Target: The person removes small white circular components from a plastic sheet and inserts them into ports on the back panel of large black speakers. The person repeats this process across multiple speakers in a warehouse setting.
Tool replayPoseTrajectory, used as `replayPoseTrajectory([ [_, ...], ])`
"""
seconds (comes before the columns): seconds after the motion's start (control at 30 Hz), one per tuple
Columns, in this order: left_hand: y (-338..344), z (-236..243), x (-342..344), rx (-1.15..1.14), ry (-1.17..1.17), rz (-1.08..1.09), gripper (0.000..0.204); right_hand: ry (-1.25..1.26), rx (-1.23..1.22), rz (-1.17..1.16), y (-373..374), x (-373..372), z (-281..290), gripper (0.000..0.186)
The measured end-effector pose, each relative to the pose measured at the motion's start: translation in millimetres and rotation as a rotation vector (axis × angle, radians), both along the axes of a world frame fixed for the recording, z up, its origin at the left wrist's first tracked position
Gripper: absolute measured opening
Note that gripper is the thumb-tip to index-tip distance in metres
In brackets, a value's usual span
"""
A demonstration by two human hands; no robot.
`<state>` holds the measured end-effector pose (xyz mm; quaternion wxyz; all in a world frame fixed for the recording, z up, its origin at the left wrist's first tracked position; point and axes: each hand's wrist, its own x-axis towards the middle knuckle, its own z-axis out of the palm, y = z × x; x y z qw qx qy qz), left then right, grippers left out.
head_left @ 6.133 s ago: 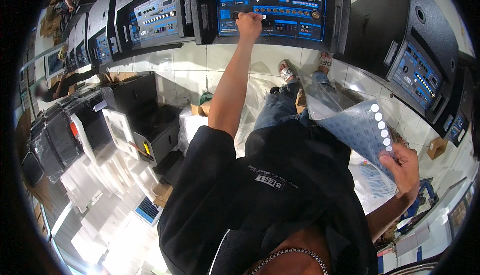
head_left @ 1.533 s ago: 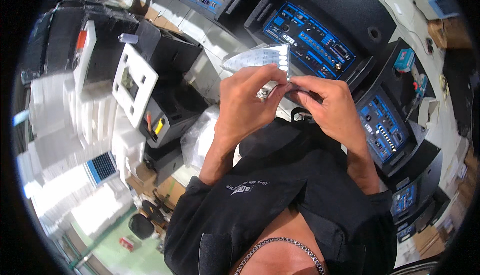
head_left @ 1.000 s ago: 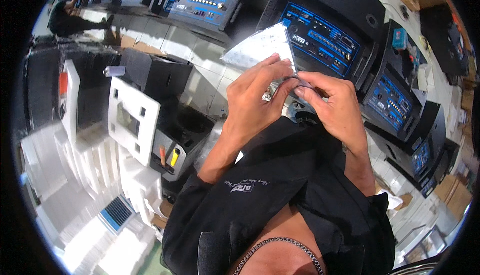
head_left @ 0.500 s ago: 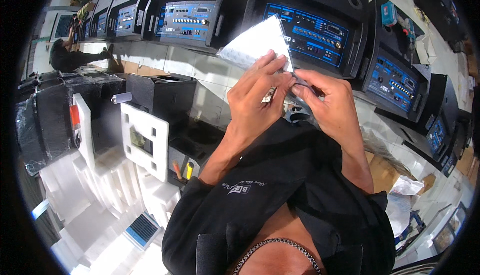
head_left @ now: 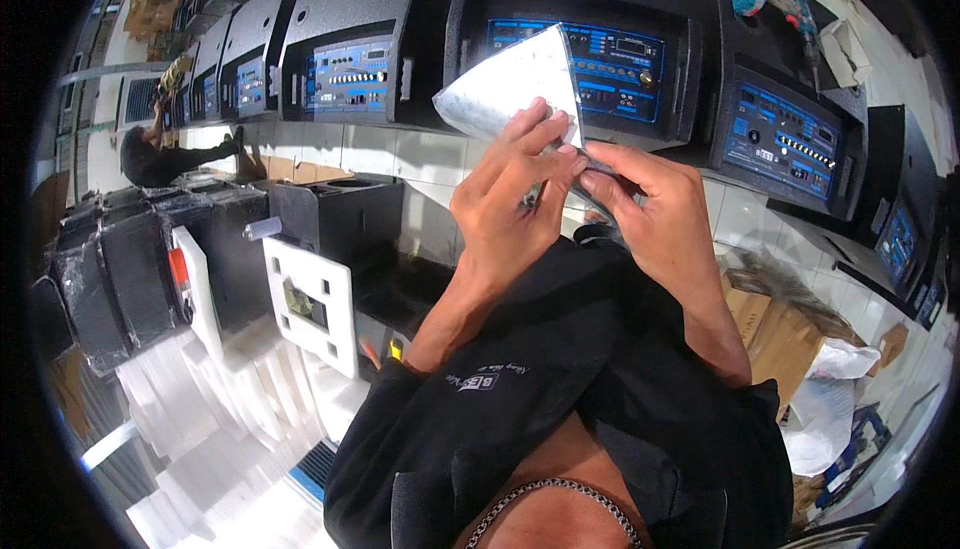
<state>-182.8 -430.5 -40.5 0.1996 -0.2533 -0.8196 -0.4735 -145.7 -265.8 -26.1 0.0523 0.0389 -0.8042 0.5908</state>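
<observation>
Black amplifier cabinets [head_left: 560, 39], foam blocks [head_left: 240, 399], cardboard box [head_left: 770, 319]

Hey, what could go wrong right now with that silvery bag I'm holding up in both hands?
The silvery bag is pinched only at its lower edge between the left hand and the right hand, so it might slip or tear. Something small between the fingertips could drop, perhaps among the white foam blocks below.

small item pinched between fingertips [head_left: 560, 164] too hidden to identify, silvery sheet [head_left: 510, 89] partly covered
</observation>
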Motion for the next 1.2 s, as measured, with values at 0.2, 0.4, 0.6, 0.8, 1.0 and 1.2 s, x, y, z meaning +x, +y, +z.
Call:
replayPoseTrajectory([
  [0.2,2.6,-6.0,-9.8,0.014,0.046,-0.036,0.013,0.023,-0.034,-0.049,-0.7,-3.6,-3.3,0.024],
  [0.4,1.6,-11.7,-13.7,0.074,0.009,-0.079,0.013,0.022,0.000,-0.065,-2.1,-3.0,-1.9,0.025],
  [0.6,3.5,-17.2,-13.4,0.098,0.014,-0.092,0.017,0.014,0.041,-0.101,-3.2,1.5,-6.2,0.028],
  [0.8,1.6,-21.9,-12.0,0.089,0.046,-0.095,0.018,0.011,0.031,-0.105,-5.8,3.5,-4.4,0.028],
  [1.0,0.0,-22.2,-10.0,0.111,0.036,-0.107,0.018,0.027,0.032,-0.103,-7.2,6.7,-6.9,0.028],
  [1.2,-0.8,-19.2,-7.9,0.140,-0.024,-0.112,0.018,0.008,0.031,-0.096,-7.9,9.0,-5.4,0.028],
])
